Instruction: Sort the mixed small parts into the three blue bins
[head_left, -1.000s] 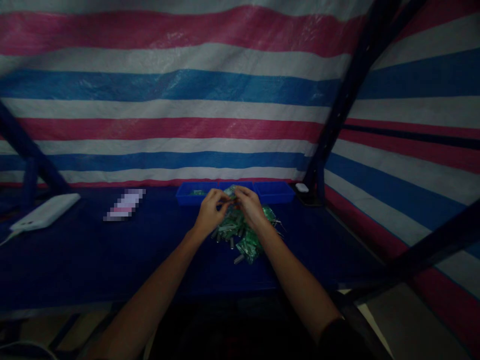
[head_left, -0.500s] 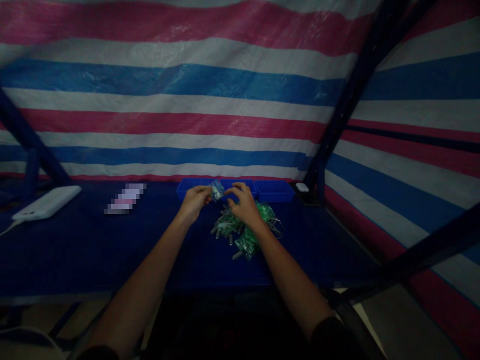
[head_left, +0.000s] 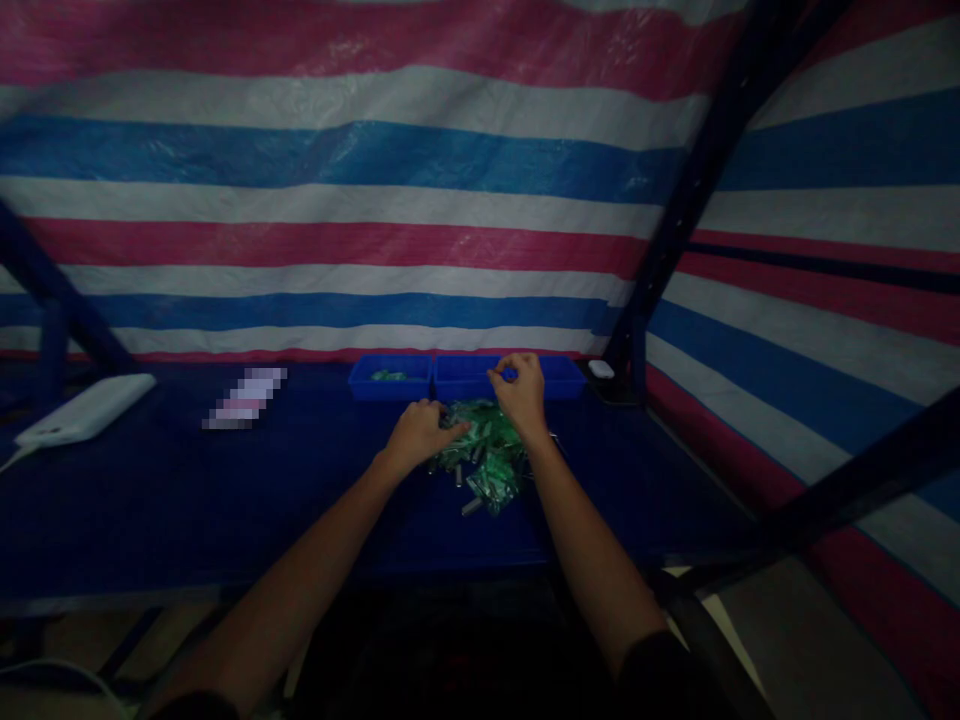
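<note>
Before us, a pile of small green packets and short silver pieces lies on the blue bench, right of its middle, between the near edge and a row of blue bins. Our left hand is at the pile's left side, relaxed, its thumb and fingers parted above the packets. Our right hand is raised over the far side of the pile, in front of the bins, with thumb and forefinger curled together; we cannot tell whether they pinch anything. Along the far edge, the left bin contains some green items, too dim to make out; the middle bin and right bin stand beside it, partly behind our right hand. Toward the far right corner rests a small white case. Near the left edge lies a white slab with a cable, and a pixelated object sits between it and the bins.
</note>
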